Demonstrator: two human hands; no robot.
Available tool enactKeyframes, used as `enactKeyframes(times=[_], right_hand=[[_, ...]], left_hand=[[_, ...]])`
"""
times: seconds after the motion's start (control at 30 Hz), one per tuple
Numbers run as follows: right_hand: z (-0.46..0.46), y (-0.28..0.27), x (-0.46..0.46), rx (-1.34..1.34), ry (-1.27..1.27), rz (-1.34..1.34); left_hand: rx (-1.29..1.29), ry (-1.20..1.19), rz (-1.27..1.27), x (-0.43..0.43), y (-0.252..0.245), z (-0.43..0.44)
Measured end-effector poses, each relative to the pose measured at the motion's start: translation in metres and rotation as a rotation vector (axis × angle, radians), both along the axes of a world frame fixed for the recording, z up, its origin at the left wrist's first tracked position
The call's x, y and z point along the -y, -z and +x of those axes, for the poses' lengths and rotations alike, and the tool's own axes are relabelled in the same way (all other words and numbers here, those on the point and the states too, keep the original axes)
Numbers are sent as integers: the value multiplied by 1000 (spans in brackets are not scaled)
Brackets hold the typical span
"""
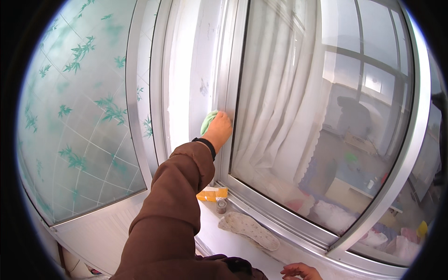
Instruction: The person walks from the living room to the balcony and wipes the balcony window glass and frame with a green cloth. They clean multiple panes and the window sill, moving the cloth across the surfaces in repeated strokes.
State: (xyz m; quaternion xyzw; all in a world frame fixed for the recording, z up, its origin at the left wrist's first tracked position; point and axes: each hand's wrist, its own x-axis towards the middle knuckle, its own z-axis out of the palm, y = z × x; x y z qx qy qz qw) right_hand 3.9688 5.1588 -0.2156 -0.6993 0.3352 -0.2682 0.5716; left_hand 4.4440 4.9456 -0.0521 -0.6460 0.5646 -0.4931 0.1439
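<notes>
A green cloth (209, 122) is gripped in one hand, which reaches up to the metal window frame (236, 70) beside the white wall strip. That arm, in a brown sleeve with a black band at the wrist, comes from the lower middle; I take it as my left hand (219, 127). Low at the right, my right hand (301, 271) shows in part over the sill, fingers apart and slightly bent, with nothing seen in it. Between the two, a pale shoe insole (249, 231) lies on the white windowsill (231, 245).
A small jar (221, 206) and an orange and white packet (212, 194) stand near the sill's corner. Behind the sliding window glass (350, 140) hangs a white curtain (280, 105). To the left is a frosted glass panel (84, 133) with green leaf patterns.
</notes>
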Motion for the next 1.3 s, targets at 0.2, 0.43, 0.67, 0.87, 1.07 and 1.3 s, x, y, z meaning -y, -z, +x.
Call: enactKeyframes(times=[0.2,0.43,0.67,0.87,1.07,1.3], right_hand=[[-25,3,-22,21,136,7],[-9,3,-17,20,197,56],[16,9,-3,20,263,82],[31,17,16,30,220,150],[33,18,31,16,119,130],[21,15,23,14,77,191]], left_hand=[[-659,274,-407,14,-25,-1],[-780,881,-1372,28,-181,7],[-487,893,-1235,64,-205,-2],[-321,912,-1177,84,-170,5],[-490,850,-1094,70,-116,-7],[-656,777,-1039,51,-7,-19]])
